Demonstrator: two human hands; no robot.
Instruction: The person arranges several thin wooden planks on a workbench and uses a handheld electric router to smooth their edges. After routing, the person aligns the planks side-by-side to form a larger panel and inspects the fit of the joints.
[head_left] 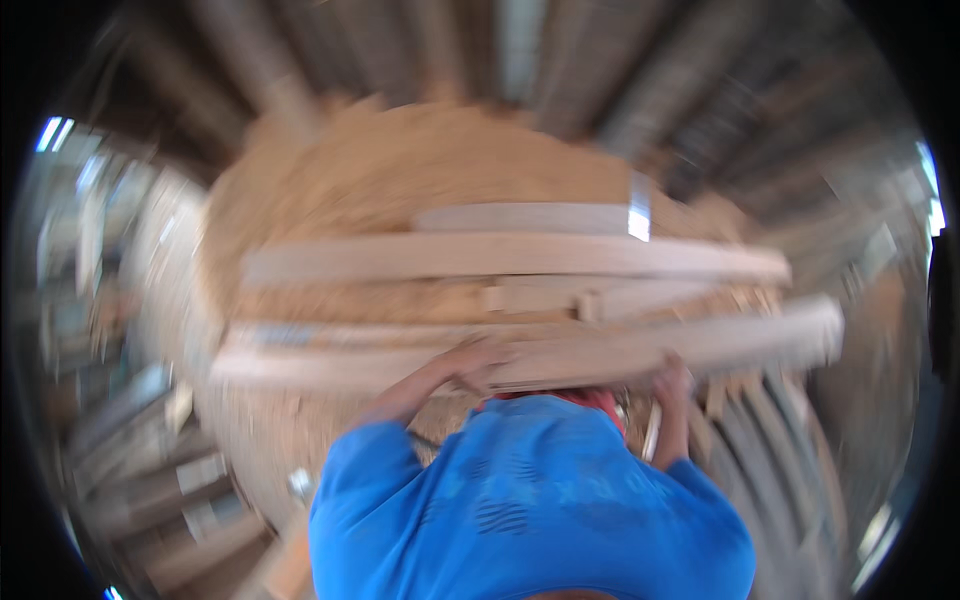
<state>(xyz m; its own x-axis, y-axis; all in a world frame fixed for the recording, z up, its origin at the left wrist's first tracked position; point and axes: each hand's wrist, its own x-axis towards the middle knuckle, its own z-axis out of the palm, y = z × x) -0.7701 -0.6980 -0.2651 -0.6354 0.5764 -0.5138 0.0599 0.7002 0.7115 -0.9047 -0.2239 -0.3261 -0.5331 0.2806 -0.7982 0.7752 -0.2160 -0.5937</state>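
Left hand (480, 362) and right hand (674, 380) sit well apart on pale board (600, 358), likely for balance; finger closure blurred, can't tell.

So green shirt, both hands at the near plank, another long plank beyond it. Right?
One miss: the shirt is blue, not green, as the head view shows. The rest stands: left hand and right hand at the near plank, another long plank beyond it.
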